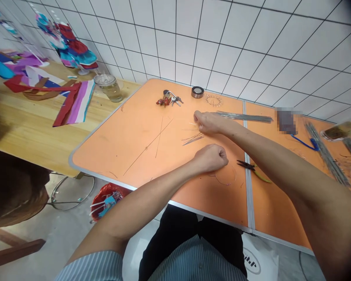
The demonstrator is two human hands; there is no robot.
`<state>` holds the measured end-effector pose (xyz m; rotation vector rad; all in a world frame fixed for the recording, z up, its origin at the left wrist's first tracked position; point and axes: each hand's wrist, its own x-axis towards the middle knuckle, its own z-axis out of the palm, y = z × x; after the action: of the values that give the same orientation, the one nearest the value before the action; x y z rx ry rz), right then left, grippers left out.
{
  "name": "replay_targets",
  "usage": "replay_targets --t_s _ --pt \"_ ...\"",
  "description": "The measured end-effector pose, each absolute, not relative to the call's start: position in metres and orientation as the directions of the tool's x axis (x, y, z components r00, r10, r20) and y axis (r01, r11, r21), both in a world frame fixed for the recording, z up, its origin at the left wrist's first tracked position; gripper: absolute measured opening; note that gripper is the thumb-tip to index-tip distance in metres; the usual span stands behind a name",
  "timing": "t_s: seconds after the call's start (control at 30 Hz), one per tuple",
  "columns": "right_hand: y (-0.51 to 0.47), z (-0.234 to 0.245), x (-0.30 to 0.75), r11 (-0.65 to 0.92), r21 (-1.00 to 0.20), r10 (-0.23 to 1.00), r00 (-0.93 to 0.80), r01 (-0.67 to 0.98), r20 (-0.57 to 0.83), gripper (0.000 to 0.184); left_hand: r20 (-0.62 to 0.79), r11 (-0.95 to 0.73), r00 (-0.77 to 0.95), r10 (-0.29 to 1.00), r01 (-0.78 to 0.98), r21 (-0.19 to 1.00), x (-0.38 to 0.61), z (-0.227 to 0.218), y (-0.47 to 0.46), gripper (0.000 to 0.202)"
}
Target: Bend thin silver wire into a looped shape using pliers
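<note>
Two thin wires [159,134] cross on the orange counter [105,148], left of a loose fan of short wires [194,139] that lies just beside the right hand [206,121], its fingers curled downward; how far that grip closes, or on what, I cannot tell. Nearer the body, the left hand [211,158] makes a closed fist, any contents hidden, and farther right lie a wire bundle [245,117] and pliers [253,168].

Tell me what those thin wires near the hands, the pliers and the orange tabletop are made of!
The thin wires look like bare, dull metal: slim, straight and grey. The pliers seem dark metal at the tips, with a yellow grip, maybe plastic or rubber. The orange tabletop looks smooth, perhaps laminate or plastic: even colour, no visible grain.
</note>
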<state>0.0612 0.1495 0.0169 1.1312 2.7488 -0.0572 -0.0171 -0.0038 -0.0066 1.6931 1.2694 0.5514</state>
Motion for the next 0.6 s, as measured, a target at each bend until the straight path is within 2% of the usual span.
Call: replay_targets --t_s 0.2,0.4,0.6 --pt "0.162 0.014 0.078 0.698 -0.032 0.71 -0.697 0.716 -0.097 0.05 -0.144 -0.075 0.344 0.928 0.549 0.832 -0.019 -0.003 -0.002 0.013" --pt "0.161 0.018 0.07 0.735 -0.098 0.669 -0.741 0.671 -0.055 0.046 -0.12 -0.093 0.297 0.947 0.614 0.784 -0.023 0.002 -0.002 0.015" --pt "0.153 0.017 0.041 0.672 -0.149 0.715 -0.688 0.725 -0.124 0.051 -0.132 -0.087 0.292 0.947 0.631 0.771 -0.022 -0.001 -0.002 0.014"
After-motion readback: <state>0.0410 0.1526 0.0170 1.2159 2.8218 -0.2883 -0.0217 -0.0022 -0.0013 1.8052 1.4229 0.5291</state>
